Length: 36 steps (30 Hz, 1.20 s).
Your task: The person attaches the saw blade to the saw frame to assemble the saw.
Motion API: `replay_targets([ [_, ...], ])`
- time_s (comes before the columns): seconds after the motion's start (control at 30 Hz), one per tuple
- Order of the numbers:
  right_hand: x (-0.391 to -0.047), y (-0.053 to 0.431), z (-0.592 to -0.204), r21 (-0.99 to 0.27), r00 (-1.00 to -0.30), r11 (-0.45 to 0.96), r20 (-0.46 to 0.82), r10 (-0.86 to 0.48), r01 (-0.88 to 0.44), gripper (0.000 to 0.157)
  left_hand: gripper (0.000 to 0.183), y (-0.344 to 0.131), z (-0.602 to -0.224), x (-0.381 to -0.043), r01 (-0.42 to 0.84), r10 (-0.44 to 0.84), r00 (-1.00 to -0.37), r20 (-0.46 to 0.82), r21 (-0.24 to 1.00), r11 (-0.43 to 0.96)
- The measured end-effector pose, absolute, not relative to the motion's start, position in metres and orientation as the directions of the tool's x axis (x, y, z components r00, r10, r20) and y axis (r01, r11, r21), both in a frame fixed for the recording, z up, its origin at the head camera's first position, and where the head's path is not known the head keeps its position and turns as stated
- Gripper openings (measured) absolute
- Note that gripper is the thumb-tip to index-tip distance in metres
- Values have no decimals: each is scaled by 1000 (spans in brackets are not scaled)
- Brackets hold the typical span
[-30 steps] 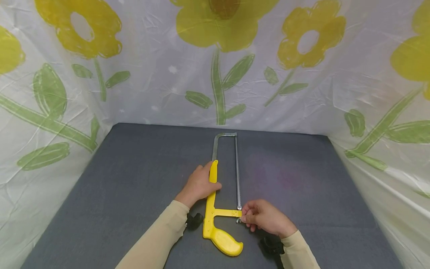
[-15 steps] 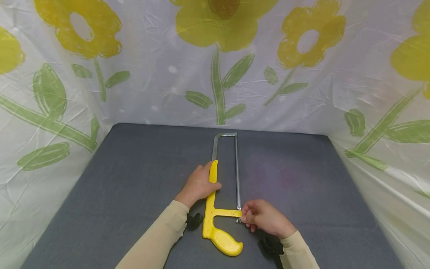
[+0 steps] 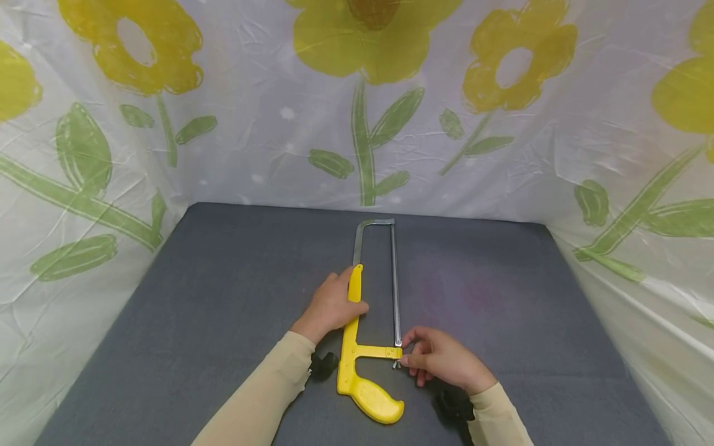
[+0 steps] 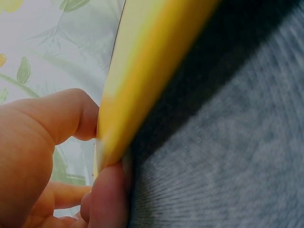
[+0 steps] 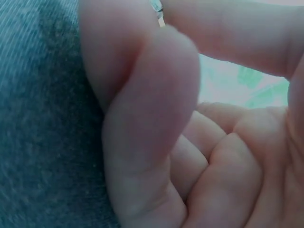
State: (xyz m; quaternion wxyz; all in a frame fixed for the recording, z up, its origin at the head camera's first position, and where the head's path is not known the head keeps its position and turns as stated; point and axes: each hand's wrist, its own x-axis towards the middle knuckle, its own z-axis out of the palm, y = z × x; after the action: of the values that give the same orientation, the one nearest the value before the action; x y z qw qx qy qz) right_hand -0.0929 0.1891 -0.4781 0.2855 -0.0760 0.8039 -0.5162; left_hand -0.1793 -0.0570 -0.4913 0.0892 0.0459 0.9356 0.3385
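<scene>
A hacksaw with a yellow frame [image 3: 351, 331] lies on the dark grey cloth, its yellow handle [image 3: 377, 401] toward me. Its metal blade [image 3: 395, 285] runs along the right side. My left hand [image 3: 330, 305] grips the yellow frame around its middle, thumb across the top; the left wrist view shows the yellow bar [image 4: 142, 80] between thumb and fingers. At the blade's near end, my right hand [image 3: 443, 358] has its thumb and fingers on the small wing nut [image 3: 396, 365]. Those fingers mostly hide the nut in the right wrist view, where only a sliver of metal [image 5: 158, 10] shows.
Dark grey cloth [image 3: 251, 266] covers the tabletop. A white curtain [image 3: 240, 136] printed with yellow flowers hangs behind and on both sides. Black wrist camera mounts [image 3: 323, 367] sit under both wrists.
My right index finger and thumb have spread slightly apart at the wing nut. The left hand and hacksaw stay in place; the head view has shifted very slightly.
</scene>
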Motion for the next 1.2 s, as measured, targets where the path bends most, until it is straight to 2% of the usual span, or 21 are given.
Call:
replay_targets([
  [0.17,-93,189,-479,-874,-822,459,-377,-426,163,29,87,-57,-491,-179,31,149,-980,-130,642,766],
  [0.37,-94,188,-478,-851,-824,502,-393,-407,158,17,87,-57,-491,-180,35,149,-981,-125,639,768],
  [0.63,-93,190,-478,-852,-802,493,-414,-430,176,18,87,-57,-492,-180,41,151,-981,-121,631,775],
  [0.83,-93,188,-478,-871,-816,466,-378,-437,155,11,87,-56,-490,-179,35,146,-981,-128,624,780],
  [1.2,-93,188,-477,-873,-821,464,-372,-433,151,10,87,-55,-492,-181,34,147,-980,-131,620,784],
])
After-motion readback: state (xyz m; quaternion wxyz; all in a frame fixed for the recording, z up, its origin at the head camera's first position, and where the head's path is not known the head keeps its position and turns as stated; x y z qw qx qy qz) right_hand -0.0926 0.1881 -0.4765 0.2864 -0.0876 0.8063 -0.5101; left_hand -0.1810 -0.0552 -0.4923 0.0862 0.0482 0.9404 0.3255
